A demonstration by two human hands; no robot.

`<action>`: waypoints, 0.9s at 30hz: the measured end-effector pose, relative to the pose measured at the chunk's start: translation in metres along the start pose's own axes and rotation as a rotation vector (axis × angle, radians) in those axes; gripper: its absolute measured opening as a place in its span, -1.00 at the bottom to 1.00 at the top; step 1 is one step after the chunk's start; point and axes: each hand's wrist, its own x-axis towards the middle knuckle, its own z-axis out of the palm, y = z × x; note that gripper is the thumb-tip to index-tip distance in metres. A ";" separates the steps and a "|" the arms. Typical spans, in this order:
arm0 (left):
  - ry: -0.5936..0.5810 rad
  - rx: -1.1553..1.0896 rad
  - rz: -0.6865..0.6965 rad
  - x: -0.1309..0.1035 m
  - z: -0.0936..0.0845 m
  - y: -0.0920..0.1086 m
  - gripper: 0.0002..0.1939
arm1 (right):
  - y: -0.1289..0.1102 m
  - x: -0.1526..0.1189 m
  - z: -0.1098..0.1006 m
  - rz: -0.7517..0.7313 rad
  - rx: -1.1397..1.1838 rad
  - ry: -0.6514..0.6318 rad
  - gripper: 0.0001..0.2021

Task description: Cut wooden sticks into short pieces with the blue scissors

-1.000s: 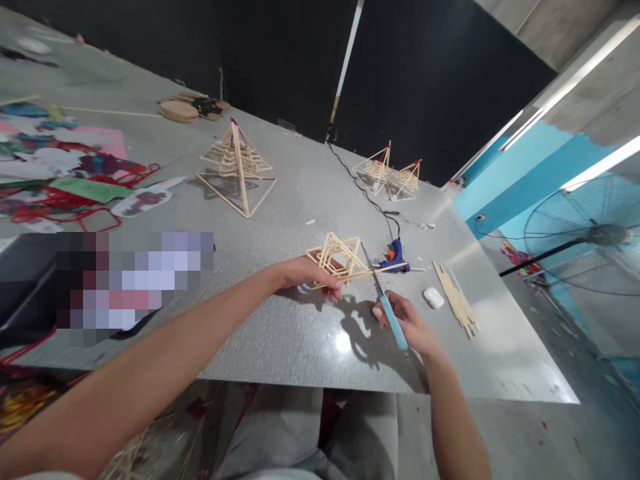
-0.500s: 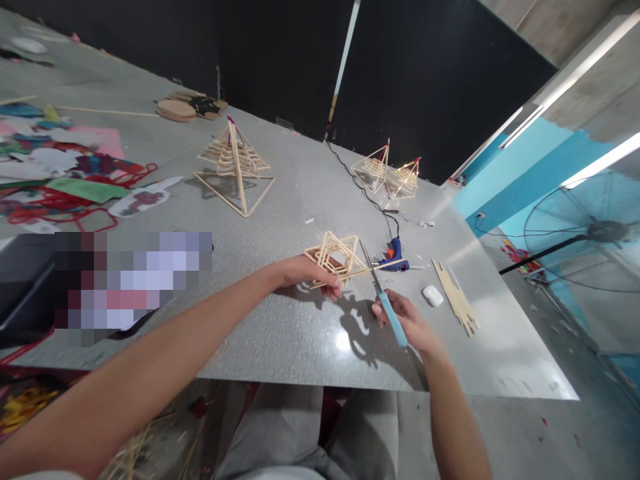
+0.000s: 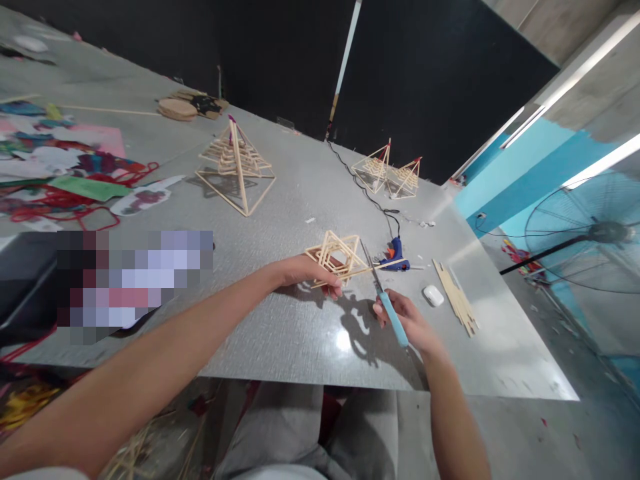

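My left hand (image 3: 313, 272) is closed around a small frame of glued wooden sticks (image 3: 334, 257), made of nested squares and triangles. One long stick (image 3: 390, 264) juts out from the frame to the right. In my right hand (image 3: 403, 317) is a pair of scissors (image 3: 393, 319) with light blue handles, its blades pointing up and away from me. The blades cross the jutting stick, close to the frame's right side. Both hands are held a little above the grey table (image 3: 280, 347), casting shadows on it. The fingers inside the scissor handles are partly hidden.
A blue glue gun (image 3: 396, 257) with a black cord lies behind the scissors. Right of it are a white case (image 3: 433, 295) and flat wooden sticks (image 3: 456, 297). Stick pyramids (image 3: 239, 167) stand farther back. Paper scraps and red cord (image 3: 85, 193) cover the left, near a blurred-out patch (image 3: 145, 280).
Almost nothing differs. Both hands, the stick frame and the scissors keep their places, with only a very slight shift of the whole view.
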 end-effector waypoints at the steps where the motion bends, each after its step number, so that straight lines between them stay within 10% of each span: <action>1: -0.004 0.000 0.005 0.000 0.000 0.000 -0.73 | -0.001 0.000 0.000 0.001 -0.004 0.001 -0.50; 27: -0.015 -0.006 0.053 -0.001 0.003 0.003 -0.75 | 0.010 0.002 -0.004 -0.003 -0.005 -0.008 -0.49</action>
